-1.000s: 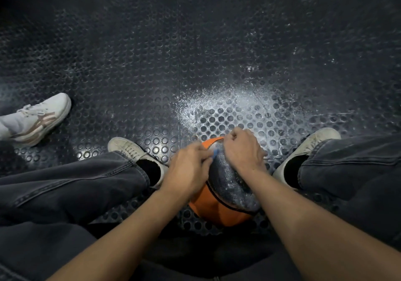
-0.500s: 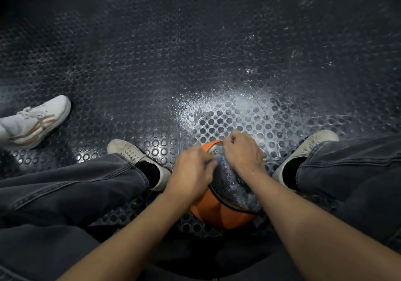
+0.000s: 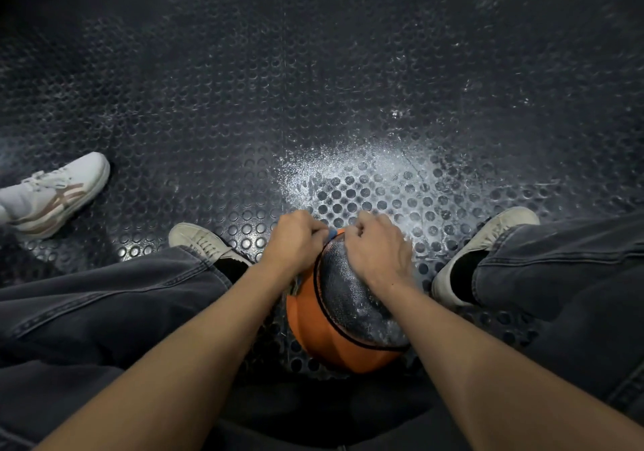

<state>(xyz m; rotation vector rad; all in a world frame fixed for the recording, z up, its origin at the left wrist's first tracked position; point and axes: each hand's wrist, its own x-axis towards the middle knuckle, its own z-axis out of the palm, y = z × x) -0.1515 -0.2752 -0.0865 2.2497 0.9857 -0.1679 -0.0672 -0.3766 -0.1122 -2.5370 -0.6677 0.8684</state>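
Head cam take: the biggest worry for me is the black studded rubber floor (image 3: 209, 84). The white powdery patch (image 3: 369, 171) on it just ahead looks slick, and a round thing could skid or roll away if a pull goes sideways. The person's legs in dark grey jeans (image 3: 104, 304) only loosely fence things in.

The orange rubber basketball with a dark textured panel (image 3: 334, 342) sits on the floor between those legs. The right hand (image 3: 376, 250) is curled over the top of the ball, holding it down. The left hand (image 3: 296, 241) has its fingers curled in, pinching a small blue piece (image 3: 332, 233) at the ball's top. That piece is tiny, so my guess is the pinch slips or it tears if yanked. I can't tell what it actually is.

Room-wise there's loads of open floor straight ahead and not much sideways. The left beige canvas shoe (image 3: 198, 241) and right beige canvas shoe (image 3: 501, 227) sit near the ball on either side. Someone else's white sneaker (image 3: 59, 192) is well apart, at the left edge.
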